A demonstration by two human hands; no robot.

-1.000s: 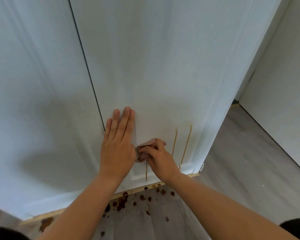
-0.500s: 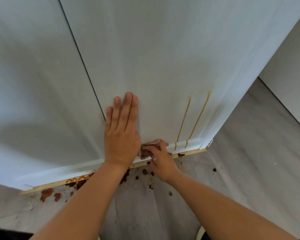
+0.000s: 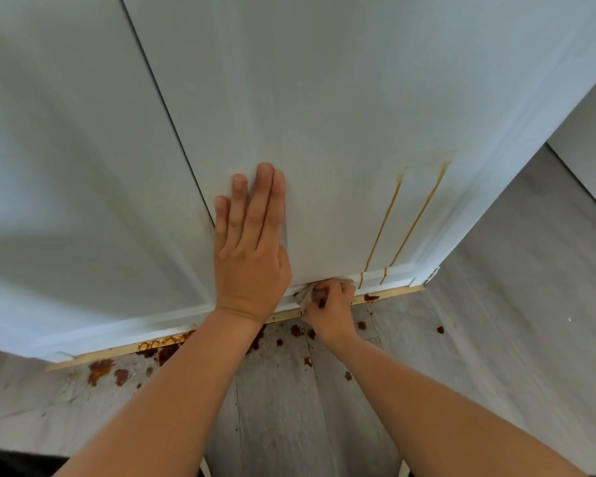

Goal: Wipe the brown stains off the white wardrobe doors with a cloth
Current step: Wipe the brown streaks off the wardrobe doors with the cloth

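Note:
Two white wardrobe doors fill the view, the right door (image 3: 324, 115) and the left door (image 3: 66, 166), split by a dark gap. My left hand (image 3: 248, 256) presses flat, fingers straight, on the right door's lower panel. My right hand (image 3: 331, 304) grips a small crumpled cloth (image 3: 305, 294), stained brown, against the door's bottom moulding. Two thin brown drip lines (image 3: 386, 218) run down the door to the right of my hands and cross the bottom moulding.
A pale wooden strip (image 3: 393, 293) runs along the base of the doors, with brown rings on its left part. Brown splatter (image 3: 100, 370) dots the grey floorboards (image 3: 289, 407) below. A second white panel (image 3: 592, 149) stands at the far right.
My right hand with the cloth has slid down from the panel to the bottom moulding. My left hand stays flat on the door. The view has tilted down, showing more floor.

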